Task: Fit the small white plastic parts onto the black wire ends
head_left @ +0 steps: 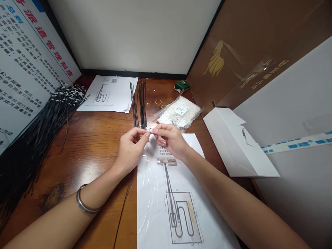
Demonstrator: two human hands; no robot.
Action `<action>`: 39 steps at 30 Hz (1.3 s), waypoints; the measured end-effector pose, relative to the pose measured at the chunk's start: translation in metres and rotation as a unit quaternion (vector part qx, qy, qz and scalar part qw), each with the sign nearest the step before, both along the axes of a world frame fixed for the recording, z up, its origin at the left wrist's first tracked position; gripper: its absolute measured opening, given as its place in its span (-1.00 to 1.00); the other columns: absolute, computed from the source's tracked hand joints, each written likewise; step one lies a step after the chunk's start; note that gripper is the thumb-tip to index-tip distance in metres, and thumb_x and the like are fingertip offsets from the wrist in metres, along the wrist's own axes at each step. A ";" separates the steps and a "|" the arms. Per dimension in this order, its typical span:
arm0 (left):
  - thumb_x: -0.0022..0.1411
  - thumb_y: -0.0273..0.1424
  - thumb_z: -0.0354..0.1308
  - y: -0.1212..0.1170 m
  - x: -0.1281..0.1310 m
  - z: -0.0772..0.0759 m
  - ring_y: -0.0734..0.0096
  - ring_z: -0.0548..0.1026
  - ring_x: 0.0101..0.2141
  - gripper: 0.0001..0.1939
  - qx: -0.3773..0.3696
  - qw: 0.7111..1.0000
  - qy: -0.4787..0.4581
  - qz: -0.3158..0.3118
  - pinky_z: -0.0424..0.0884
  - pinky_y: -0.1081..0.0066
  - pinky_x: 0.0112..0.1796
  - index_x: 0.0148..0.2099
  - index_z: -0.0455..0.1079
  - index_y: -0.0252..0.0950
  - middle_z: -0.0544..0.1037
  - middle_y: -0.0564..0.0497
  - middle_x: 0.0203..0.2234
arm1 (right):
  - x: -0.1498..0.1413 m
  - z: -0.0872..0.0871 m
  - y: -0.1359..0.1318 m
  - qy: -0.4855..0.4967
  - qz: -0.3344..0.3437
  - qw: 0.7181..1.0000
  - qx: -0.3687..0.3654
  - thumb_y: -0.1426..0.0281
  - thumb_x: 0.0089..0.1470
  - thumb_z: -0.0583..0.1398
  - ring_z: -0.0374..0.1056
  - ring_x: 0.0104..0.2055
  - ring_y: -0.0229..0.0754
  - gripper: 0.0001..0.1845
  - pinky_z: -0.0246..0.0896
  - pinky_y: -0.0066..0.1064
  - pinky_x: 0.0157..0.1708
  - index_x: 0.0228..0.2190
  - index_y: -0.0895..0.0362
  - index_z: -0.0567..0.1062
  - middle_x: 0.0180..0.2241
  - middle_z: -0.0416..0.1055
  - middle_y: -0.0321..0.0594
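My left hand (131, 147) and my right hand (168, 138) meet over the wooden table (90, 145), fingertips pinched together around a tiny white connector (150, 130). A small bundle of thin black wires (141, 103) runs away from the pinch toward the back of the table. One black wire trails from my left hand down toward the front edge. Under my hands lies a laminated paper sheet (178, 204) with a drawing of a looped wire. A metal bangle sits on my left wrist.
A large heap of black wires with white ends (44, 121) lies at the left. Another drawing sheet (109, 93) lies at the back. A clear bag of white parts (180, 113), a green tape dispenser (182, 86), rubber bands (158, 102) and a white box (238, 145) stand to the right.
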State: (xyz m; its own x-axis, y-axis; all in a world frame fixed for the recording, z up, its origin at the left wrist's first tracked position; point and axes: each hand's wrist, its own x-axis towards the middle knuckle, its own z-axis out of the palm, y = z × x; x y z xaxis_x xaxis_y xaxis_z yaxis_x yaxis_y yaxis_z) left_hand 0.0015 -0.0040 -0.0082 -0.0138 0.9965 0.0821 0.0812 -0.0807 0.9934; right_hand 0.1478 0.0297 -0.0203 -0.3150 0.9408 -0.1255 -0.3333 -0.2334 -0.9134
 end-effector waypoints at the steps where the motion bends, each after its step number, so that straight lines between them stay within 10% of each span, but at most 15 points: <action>1: 0.11 -0.34 0.18 0.000 0.000 0.000 0.55 0.27 -0.60 -0.86 0.000 1.000 0.002 0.001 0.22 0.47 -0.53 -0.41 0.40 -0.31 0.40 0.12 -0.61 | 0.000 0.000 0.000 0.000 0.001 1.000 0.001 0.39 -0.17 0.31 -0.05 -0.75 -0.47 -0.86 -0.26 -0.47 -0.68 -0.61 0.18 0.46 -0.79 0.14 -0.47; 39: 0.04 -0.32 0.25 0.001 0.000 0.002 0.55 0.30 -0.62 -0.85 -0.043 0.999 -0.033 0.000 0.25 0.53 -0.63 -0.41 0.45 -0.32 0.45 0.06 -0.60 | 0.001 -0.004 -0.001 -0.010 -0.005 0.999 0.036 0.29 -0.22 0.39 -0.05 -0.72 -0.48 -0.73 -0.25 -0.48 -0.69 -0.59 0.17 0.44 -0.73 0.19 -0.46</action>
